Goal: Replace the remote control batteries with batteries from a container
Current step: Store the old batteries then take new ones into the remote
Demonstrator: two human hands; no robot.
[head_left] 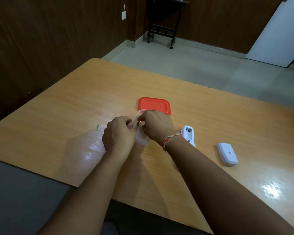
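The fingers (129, 124) of the left hand (119, 134) were curled and pressed against the near rim of the small clear plastic container (141, 134), steadying it on the light wooden counter (75, 116). Just to the right, the right hand (157, 126) had its fingers bunched over the open top, pinching what looked like a small dark-tipped object, probably a battery (138, 123); it was too small and hidden to be sure. Behind both hands lay the flat orange-red rectangular lid (157, 103), off the container.

Further right, partly behind the right wrist with its orange-and-white thread band (170, 139), the white remote control (188, 134) lay face down, its battery bay open and apparently empty. Well apart to the right rested the white battery cover (227, 154).

The step in hand seemed to be drawing fresh batteries from the container. The next move would call for carrying one across to the bay and matching its polarity to the spring contacts before pressing it in.
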